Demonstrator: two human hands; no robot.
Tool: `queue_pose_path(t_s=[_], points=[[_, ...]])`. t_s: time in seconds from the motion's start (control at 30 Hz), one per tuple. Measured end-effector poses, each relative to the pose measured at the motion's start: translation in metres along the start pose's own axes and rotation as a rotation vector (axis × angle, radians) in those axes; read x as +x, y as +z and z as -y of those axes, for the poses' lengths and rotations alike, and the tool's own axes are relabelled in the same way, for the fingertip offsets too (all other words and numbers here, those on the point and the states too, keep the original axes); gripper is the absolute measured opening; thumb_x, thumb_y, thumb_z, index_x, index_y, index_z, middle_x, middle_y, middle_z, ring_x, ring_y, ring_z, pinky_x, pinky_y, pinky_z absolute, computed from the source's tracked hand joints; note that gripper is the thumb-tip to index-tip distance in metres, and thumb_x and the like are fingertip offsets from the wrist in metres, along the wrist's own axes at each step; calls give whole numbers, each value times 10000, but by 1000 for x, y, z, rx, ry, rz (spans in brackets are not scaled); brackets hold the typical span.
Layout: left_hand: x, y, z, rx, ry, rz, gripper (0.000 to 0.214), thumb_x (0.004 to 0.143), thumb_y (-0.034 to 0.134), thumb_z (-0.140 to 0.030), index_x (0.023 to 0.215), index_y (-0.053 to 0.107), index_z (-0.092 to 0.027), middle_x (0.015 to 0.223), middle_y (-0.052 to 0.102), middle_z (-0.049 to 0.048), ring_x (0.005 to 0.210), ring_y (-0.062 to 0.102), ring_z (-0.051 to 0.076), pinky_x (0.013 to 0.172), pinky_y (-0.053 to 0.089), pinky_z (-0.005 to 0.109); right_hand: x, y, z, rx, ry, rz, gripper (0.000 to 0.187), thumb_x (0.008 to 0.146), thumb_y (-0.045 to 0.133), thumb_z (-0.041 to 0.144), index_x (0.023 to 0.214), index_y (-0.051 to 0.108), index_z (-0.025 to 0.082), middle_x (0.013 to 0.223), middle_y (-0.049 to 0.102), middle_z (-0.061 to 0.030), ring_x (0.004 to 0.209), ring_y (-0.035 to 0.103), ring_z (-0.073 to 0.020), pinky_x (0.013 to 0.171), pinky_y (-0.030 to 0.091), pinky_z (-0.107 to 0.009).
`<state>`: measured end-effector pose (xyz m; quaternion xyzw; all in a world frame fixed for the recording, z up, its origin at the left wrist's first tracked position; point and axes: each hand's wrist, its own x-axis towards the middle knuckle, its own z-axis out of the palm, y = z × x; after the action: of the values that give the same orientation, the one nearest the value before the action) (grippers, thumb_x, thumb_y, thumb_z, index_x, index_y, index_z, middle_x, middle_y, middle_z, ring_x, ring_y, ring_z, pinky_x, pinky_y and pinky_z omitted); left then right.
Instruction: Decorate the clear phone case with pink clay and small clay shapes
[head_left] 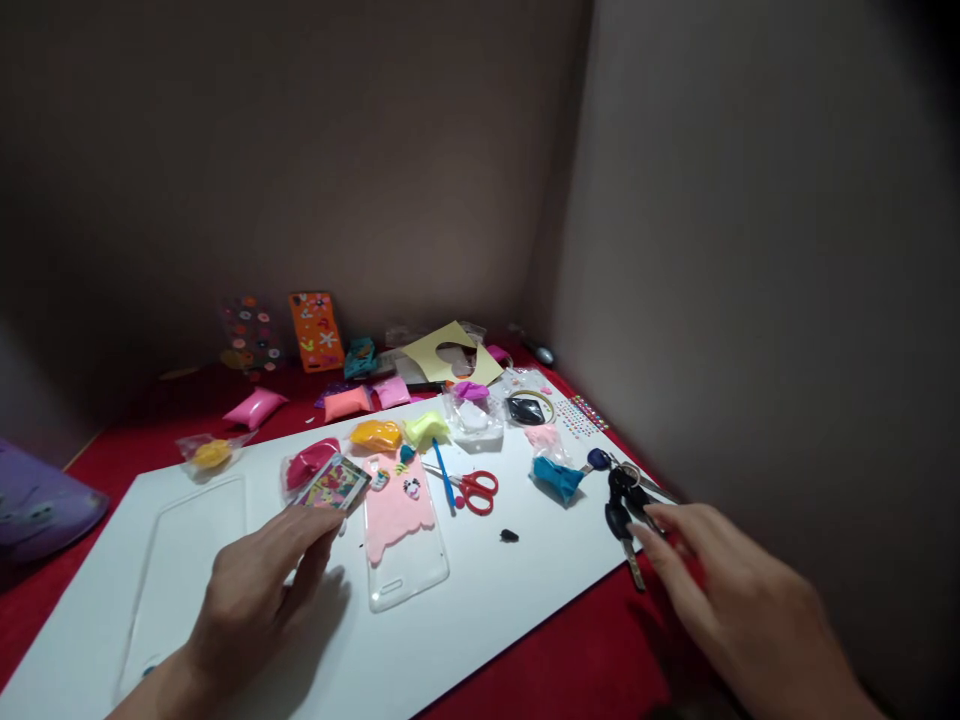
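My left hand [259, 590] is closed, pinching a small colourful picture card [335, 484] above the white board. Just right of the card lies a clear phone case [409, 585] partly covered with pink clay [397, 520] and small charms. At the board's right edge my right hand [739, 595] has its thumb and fingers closed on a bunch of keys [619, 500], which hangs partly over the edge. A small black piece [509, 536] lies between the case and the keys. Red-handled scissors [478, 492] and a blue stick tool [443, 475] rest beside the case.
The white board [480, 610] lies on a red cloth [570, 660]. Several bags of coloured clay, such as an orange one [376, 435], line its back. Decorated phone cases, one orange [317, 332], lean on the wall. Another clear case [142, 590] and a purple container [45, 500] are left.
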<state>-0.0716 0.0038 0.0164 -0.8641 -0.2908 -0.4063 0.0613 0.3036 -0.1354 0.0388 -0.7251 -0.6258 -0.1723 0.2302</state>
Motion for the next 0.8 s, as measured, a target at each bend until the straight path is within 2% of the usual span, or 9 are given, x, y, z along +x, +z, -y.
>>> queue_pose_path(t_s=[0.1,0.23,0.33,0.47,0.67,0.8], points=[[3,0,-2,-23,3,28,221,818,543,-57,1009,588,-159,827,675,49,694,662,136,619,519,213,-9,24,-10,-171,30,27,444,905,366,529,1063,569,167,1081,614,-140,894,635,-281,580,507,-338],[6,0,-3,-29,10,1,237,819,538,-51,1022,583,-164,796,664,33,652,648,122,612,521,212,-8,42,-21,-152,78,190,289,913,396,385,1082,539,201,1046,618,-93,792,653,-235,558,504,-324],[7,1,-3,-14,11,-25,233,816,541,-66,1017,587,-174,809,678,37,670,658,137,617,533,227,5,47,-25,-171,94,233,253,897,415,268,1106,533,186,1040,623,-97,770,651,-225,591,490,-325],[6,0,-3,-10,-9,-13,215,811,544,-82,996,598,-179,815,694,45,684,677,155,578,535,212,30,55,-28,-257,96,287,222,900,443,236,1082,554,175,983,635,-91,740,647,-223,568,457,-315],[7,-2,-3,-9,-24,5,203,809,536,-83,969,602,-190,778,705,26,662,685,152,570,539,205,52,69,-35,-297,87,272,232,900,461,220,1104,555,164,961,630,-90,778,646,-240,563,458,-318],[9,-3,-4,-15,-1,18,199,812,538,-89,977,597,-184,789,705,33,672,686,159,578,533,213,51,66,-36,-288,88,246,234,907,448,221,1096,572,162,981,624,-98,769,645,-240,543,478,-326]])
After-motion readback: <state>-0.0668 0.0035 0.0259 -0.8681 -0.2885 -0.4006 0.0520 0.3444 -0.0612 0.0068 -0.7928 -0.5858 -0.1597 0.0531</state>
